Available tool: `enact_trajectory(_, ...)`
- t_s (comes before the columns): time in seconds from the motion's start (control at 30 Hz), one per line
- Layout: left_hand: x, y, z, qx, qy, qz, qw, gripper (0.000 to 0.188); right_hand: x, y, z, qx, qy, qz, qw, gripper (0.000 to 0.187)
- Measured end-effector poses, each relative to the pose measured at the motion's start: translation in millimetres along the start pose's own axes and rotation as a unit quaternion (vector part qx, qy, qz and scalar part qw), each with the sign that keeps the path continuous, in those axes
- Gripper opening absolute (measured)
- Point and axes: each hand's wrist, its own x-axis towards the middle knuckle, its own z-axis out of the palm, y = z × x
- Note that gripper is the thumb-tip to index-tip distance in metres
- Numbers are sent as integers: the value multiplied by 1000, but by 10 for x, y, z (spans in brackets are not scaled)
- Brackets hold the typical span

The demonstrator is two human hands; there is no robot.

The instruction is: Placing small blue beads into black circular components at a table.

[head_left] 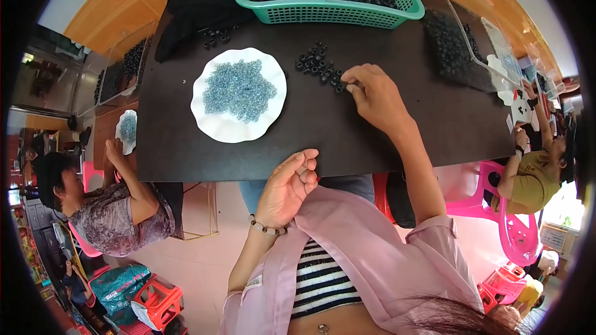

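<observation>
- Reaching over the dark brown, smooth-topped table (347, 142), your right hand (380, 100) sits palm down, its thumb and forefinger bent toward each other at the right end of a loose pile of small, round, glossy black beads (318, 62); you cannot tell from here whether a bead is between those fingertips.
- Your left hand (288, 181) is raised near the table's front edge, palm turned up and inward, fingers half curled with their tips close together; whether something small lies within them cannot be told.
- The black pile lies directly on the tabletop, ahead of you, just right of a white, wavy-rimmed round plate (237, 134).
- On that plate, you have a spread layer of tiny, translucent blue-grey beads (239, 90).
- Beyond the pile, at the far edge, stands a green, perforated plastic basket (332, 13) holding many more black beads.
- To its left lies a crumpled black cloth (198, 3), with a few scattered black beads (215, 38) near it.
- Around your left wrist is a beaded bracelet (268, 229).
</observation>
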Motion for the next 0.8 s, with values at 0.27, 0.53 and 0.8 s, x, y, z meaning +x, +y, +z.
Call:
enact_trajectory(0.27,25,6,-4,-3,-14,2,1000,28,83,-6,-46,-56,-32,8,998,20)
enact_trajectory(0.53,53,-13,0,19,-17,6,1000,26,176,78,104,-102,-26,21,994,16)
enact_trajectory(0.8,56,-10,38,25,-15,8,1000,26,208,66,107,-80,-59,16,995,19)
